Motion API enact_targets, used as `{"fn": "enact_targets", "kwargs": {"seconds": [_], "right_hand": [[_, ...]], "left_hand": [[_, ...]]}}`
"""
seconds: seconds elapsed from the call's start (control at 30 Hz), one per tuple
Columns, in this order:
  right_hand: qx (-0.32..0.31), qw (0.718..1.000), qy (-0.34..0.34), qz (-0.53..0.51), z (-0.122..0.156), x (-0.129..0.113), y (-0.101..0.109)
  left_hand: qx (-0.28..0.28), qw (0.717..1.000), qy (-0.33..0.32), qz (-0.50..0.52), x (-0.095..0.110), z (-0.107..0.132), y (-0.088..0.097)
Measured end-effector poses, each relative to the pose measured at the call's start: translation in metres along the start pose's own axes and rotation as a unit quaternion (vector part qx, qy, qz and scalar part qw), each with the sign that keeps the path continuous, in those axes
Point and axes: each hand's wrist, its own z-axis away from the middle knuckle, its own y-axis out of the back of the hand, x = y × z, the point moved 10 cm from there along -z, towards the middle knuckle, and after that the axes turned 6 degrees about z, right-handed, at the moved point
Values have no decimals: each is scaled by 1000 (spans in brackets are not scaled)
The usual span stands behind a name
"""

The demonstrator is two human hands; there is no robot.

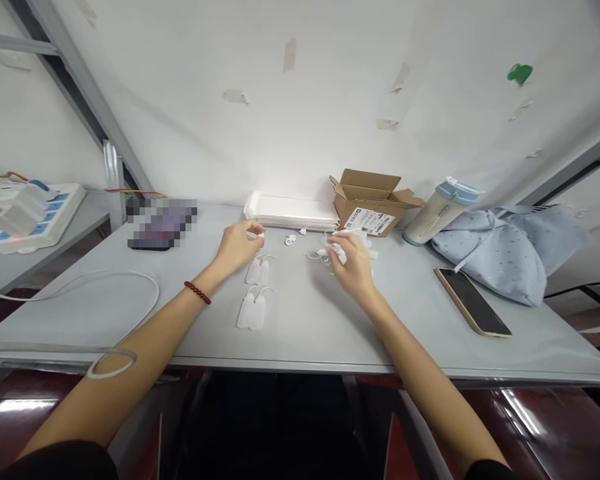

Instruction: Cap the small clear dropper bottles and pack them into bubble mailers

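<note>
My left hand [239,245] is closed in a pinch above the desk, with a small white bit showing at its fingertips; what it is I cannot make out. Below it lie two sets of white tags with thin strings, one set [257,271] just beneath the hand and the other [251,311] closer to the desk's front. My right hand [353,261] is at a loose pile of white stringed pieces [325,253], its fingers curled and partly hiding the pile. Something white shows between its thumb and fingers. Between the hands sit a few small white pieces [291,239].
Along the wall are a long white pack [295,208] and an open cardboard box [367,203]. To the right stand a tumbler [440,212], a light blue cloth bag [495,253] and a phone [473,302]. A white cable [150,280] loops over the left side, near a pixelated dark item [163,223].
</note>
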Motion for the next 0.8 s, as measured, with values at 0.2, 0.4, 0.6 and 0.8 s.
{"fn": "enact_targets", "kwargs": {"seconds": [0.2,0.4,0.6,0.8], "right_hand": [[-328,904,126,-244,54,-109,-60],[-350,891,253,-138,75,-131,-68],[-362,893,240,-116,72,-128,-68],[-375,891,239,-93,76,-128,-73]], "left_hand": [[13,999,-10,39,-1,-2,1],[-5,995,5,102,-8,-2,-10],[-12,993,17,112,-10,2,-15],[-17,987,26,155,-14,3,-20]]}}
